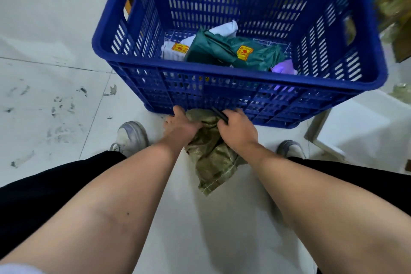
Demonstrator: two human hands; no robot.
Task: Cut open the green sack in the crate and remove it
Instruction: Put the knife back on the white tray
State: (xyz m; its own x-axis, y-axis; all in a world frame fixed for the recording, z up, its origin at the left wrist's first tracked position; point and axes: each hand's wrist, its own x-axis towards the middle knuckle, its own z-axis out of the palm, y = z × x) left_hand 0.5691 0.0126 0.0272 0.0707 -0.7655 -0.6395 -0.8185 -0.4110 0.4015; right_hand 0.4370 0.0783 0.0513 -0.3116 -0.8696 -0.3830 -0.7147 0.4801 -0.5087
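While my left hand (178, 123) clenches the crumpled green sack (211, 158) already outside the blue crate (233, 74), just below its near wall, my right hand (235, 128) grips sack plus a dark tool (220, 114), so removal looks nearly done; next, discard it.

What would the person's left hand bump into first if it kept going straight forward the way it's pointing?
Probably the near wall of the blue crate: the left hand points at its base, gripping the olive-green sack.
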